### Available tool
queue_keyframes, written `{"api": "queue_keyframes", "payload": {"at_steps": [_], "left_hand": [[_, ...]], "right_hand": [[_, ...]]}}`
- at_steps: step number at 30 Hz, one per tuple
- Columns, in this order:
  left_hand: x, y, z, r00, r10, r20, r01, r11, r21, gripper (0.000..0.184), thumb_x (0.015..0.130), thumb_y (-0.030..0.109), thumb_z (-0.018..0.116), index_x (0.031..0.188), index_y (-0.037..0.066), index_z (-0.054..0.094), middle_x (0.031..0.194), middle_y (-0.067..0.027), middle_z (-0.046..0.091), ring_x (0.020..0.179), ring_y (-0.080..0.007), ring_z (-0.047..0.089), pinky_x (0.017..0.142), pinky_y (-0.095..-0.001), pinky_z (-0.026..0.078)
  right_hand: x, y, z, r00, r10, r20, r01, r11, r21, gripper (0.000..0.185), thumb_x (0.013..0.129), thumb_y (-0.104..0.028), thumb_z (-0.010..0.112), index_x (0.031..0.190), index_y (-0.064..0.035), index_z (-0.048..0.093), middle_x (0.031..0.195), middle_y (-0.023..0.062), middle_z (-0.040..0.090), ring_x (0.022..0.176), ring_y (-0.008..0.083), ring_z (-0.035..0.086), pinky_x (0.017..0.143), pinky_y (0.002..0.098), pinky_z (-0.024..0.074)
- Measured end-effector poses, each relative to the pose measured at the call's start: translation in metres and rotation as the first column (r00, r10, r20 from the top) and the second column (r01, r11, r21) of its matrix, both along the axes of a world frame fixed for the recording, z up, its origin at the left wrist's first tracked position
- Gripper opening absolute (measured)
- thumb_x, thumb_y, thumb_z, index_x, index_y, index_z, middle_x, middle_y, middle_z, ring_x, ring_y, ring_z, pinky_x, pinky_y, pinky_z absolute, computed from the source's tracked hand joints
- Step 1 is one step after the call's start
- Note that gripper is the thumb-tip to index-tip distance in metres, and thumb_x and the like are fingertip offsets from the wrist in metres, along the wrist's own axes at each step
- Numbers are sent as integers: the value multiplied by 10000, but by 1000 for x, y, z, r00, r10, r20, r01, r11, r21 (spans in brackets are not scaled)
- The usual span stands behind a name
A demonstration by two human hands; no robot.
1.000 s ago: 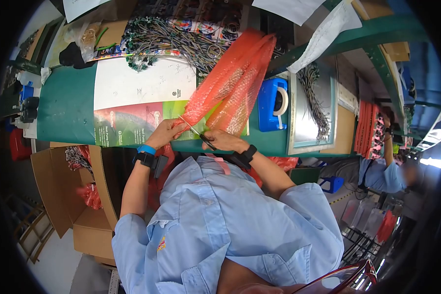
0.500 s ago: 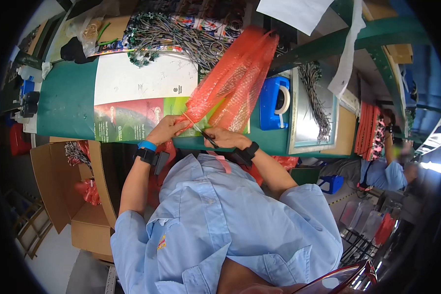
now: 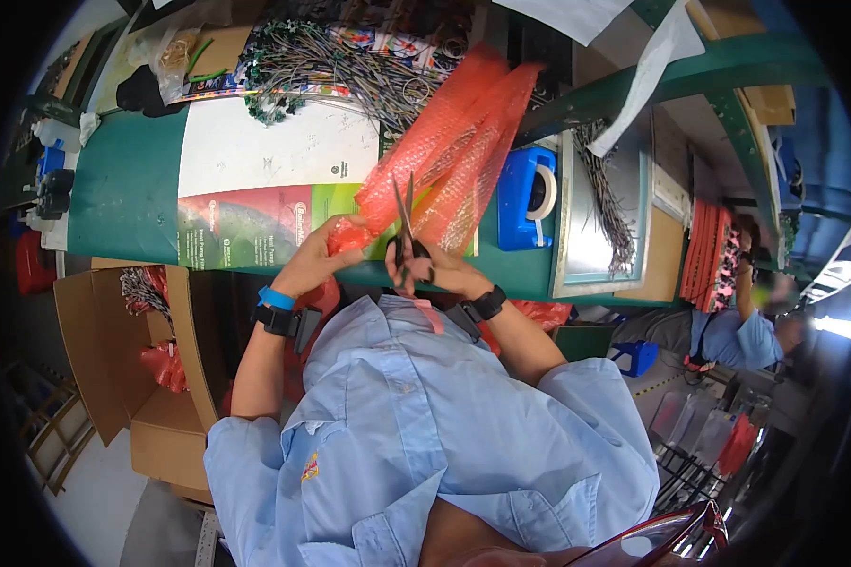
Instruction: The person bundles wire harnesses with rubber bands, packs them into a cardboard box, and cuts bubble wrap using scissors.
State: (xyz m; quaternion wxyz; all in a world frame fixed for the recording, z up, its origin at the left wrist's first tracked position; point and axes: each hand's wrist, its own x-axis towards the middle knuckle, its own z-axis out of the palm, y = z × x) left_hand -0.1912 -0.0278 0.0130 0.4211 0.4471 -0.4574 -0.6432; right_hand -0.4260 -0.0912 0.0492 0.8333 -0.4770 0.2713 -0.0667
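Note:
Red bubble wrap stretches from the bench's front edge toward the back. My left hand is closed around its gathered near end. My right hand grips black-handled scissors, whose blades are parted and point away from me beside the wrap. Under the wrap lies a printed cardboard sheet, white at the back and red and green at the front. A pile of thin wires with green ends is behind it.
To the right stand a blue tape dispenser and a metal tray with a wire bundle. An open cardboard box is below left, holding wires and red wrap. Another person's arm shows far right.
The scissors have come away from the wrap's gathered end and turned upright, their blades now parted. My left hand has shifted slightly left, still holding the wrap.

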Motion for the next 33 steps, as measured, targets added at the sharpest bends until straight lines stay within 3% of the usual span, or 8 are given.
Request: {"api": "queue_keyframes", "payload": {"at_steps": [5,9,11,13,18,23,27,33], "left_hand": [[-18,-5,31,992,-26,127,29,999,-23,842,723,143,753,1403,62,264,1292,-107,437,1202,-167,411,1011,-302,338],[-32,-16,47,981,-64,184,70,997,-29,902,715,65,727,1425,25,171,1283,-114,434,1143,-158,463,938,-293,407],[-33,-13,33,997,-8,73,11,999,-33,755,764,100,701,1378,-5,275,1095,-112,563,1017,-152,563,845,-296,468],[-27,-11,30,936,-301,-183,342,899,273,435,826,132,654,1201,-18,492,804,-78,620,860,-162,634,750,-284,494],[-15,23,-8,924,-341,-172,381,860,340,200,869,188,622,926,-3,601,627,-47,582,744,-181,654,717,-277,491],[3,31,-11,967,-171,-186,230,903,363,250,921,267,547,924,18,563,591,-9,508,576,-111,559,596,-256,460],[-4,8,-7,988,67,-136,-10,925,381,266,940,297,508,958,33,536,587,14,453,531,-78,474,516,-229,401],[-19,-20,-37,967,99,234,-166,943,288,415,941,423,455,932,15,527,570,-3,432,491,-102,426,462,-272,363]], "right_hand": [[30,-5,1,953,-297,-67,227,839,-494,312,733,-100,733,948,-52,513,820,-5,514,760,73,502,668,225,428],[42,-21,25,958,-285,22,276,905,-323,368,709,-130,778,954,-51,516,787,-31,500,721,60,489,622,211,414],[32,-48,43,957,-284,-49,219,827,-517,375,702,-152,789,945,-51,522,796,-32,506,722,55,479,626,210,409],[16,-89,50,939,-338,-67,209,714,-668,376,702,-164,794,920,-40,513,783,-18,509,712,61,497,604,225,432],[-44,-221,62,806,-578,-127,297,581,-758,361,704,-137,782,986,-40,579,854,43,623,727,111,593,626,262,481],[-59,-309,16,750,-661,-18,-363,-389,-847,276,878,-182,441,1030,-46,628,1049,192,617,1008,360,557,886,451,411],[-39,-341,-21,445,-895,-26,-680,-319,-660,284,835,-206,516,1056,-61,618,1080,199,605,1041,371,543,895,434,411],[-37,-328,-12,370,-926,-77,-223,-8,-975,398,766,-300,635,1083,-65,587,1063,212,606,969,379,577,845,452,445]]}}
